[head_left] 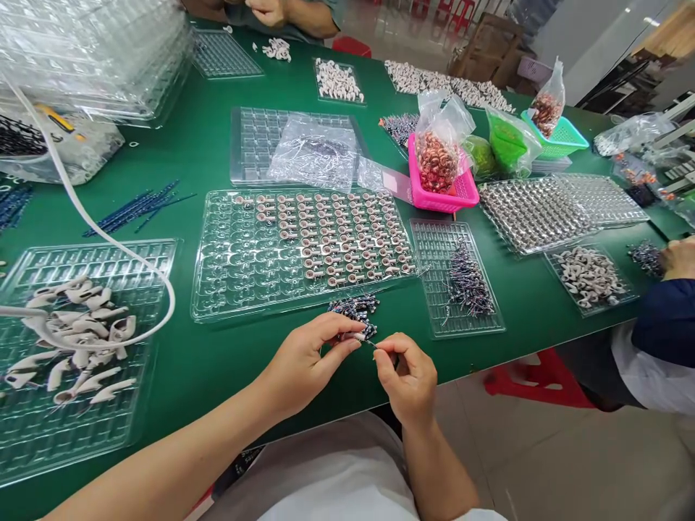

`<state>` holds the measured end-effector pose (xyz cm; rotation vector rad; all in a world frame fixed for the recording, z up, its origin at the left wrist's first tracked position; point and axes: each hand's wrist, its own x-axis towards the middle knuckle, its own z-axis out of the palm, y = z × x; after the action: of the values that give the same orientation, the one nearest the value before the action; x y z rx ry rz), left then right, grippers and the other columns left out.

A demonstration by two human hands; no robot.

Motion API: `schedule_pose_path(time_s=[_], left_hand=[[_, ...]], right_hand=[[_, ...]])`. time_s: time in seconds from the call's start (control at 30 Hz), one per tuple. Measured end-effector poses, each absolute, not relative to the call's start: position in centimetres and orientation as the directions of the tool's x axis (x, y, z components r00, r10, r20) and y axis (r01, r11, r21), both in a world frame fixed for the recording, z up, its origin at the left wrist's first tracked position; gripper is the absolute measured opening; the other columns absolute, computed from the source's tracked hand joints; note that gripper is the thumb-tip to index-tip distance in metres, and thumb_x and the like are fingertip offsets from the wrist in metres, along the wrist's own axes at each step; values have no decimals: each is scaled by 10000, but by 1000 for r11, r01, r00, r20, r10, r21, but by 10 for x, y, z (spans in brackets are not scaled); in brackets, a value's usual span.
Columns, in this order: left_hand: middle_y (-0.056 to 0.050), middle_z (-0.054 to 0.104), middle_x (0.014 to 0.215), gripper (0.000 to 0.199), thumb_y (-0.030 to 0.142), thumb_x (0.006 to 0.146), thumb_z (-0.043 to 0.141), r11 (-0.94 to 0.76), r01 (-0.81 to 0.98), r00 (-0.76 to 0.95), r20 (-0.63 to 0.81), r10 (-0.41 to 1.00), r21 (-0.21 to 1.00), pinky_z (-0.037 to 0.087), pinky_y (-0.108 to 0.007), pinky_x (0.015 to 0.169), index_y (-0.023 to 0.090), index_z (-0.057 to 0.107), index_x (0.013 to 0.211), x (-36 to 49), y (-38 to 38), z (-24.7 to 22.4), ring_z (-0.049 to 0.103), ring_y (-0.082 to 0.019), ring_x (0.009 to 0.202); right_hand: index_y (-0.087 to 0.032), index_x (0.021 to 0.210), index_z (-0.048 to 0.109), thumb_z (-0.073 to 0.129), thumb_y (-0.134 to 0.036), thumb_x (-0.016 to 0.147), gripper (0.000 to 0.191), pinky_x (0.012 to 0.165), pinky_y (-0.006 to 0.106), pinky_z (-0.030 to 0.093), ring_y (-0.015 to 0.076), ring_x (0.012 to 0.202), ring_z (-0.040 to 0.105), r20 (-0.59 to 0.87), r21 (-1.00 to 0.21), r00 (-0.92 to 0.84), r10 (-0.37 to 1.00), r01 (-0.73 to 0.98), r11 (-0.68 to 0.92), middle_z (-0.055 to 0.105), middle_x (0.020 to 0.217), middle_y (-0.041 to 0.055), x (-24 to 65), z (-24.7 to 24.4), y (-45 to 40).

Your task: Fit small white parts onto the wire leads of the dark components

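Note:
Near the table's front edge, my left hand (307,362) pinches a small whitish earphone housing (355,336) between thumb and fingers. Just right of it, my right hand (408,373) is closed in a pinch on a thin wire (373,345) beside that housing. A pile of small dark wired parts (355,307) lies right behind my fingertips. Beyond it sits a clear moulded tray (239,268); rows of beige housings (352,250) fill its right part, while the pockets at left hold nothing.
Loose housings (90,325) lie on a left tray, crossed by a white tube (166,282). A smaller tray at right bears wired parts (470,282). Behind stands a pink basket (448,199) with bagged copper-coloured pieces. Stacked trays (98,58) rise at back left. Co-workers' hands (680,258) show at right and at the back.

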<state>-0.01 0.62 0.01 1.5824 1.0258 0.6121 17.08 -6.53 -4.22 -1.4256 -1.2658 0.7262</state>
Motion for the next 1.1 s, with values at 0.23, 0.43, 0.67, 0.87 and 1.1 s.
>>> schedule_pose_path(time_s=[0.23, 0.43, 0.67, 0.87, 1.1], left_hand=[[-44, 706, 1008, 211, 241, 931, 574, -172, 304, 537, -20, 843, 937, 522, -263, 807, 217, 712, 1089, 0, 7, -2, 653, -173, 904], [-28, 706, 995, 232, 200, 943, 565, -243, 304, 552, 38, 833, 921, 523, -229, 789, 216, 704, 1128, -2, 7, -5, 659, -141, 881], [-41, 698, 989, 230, 177, 933, 576, -296, 304, 572, 75, 817, 906, 525, -228, 792, 191, 709, 1121, -3, 6, -9, 662, -143, 881], [-54, 694, 978, 239, 172, 933, 568, -331, 288, 593, 103, 798, 899, 535, -249, 784, 179, 710, 1126, -2, 5, -11, 662, -146, 866], [-37, 712, 959, 233, 171, 925, 572, -284, 286, 585, 68, 808, 915, 562, -280, 763, 209, 714, 1106, -1, 6, -10, 669, -159, 852]], right_hand=[[-208, 828, 628, 599, -199, 892, 70, 602, 259, 423, 118, 642, 525, 186, -941, 234, 954, 321, 105, 608, 743, -8, 170, -39, -63], [-208, 811, 626, 590, -169, 887, 93, 601, 248, 419, 105, 633, 511, 198, -936, 210, 957, 329, 121, 593, 729, -23, 170, -37, -62], [-208, 799, 612, 588, -150, 879, 102, 600, 243, 415, 103, 634, 513, 216, -916, 181, 960, 377, 135, 594, 728, -28, 171, -37, -61], [-206, 786, 608, 590, -143, 877, 113, 606, 242, 424, 104, 636, 523, 228, -903, 159, 961, 403, 148, 594, 720, -30, 170, -36, -60], [-216, 920, 679, 624, -175, 898, 72, 620, 243, 457, 116, 688, 585, 225, -914, 184, 957, 379, 142, 667, 812, -2, 172, -36, -61]])
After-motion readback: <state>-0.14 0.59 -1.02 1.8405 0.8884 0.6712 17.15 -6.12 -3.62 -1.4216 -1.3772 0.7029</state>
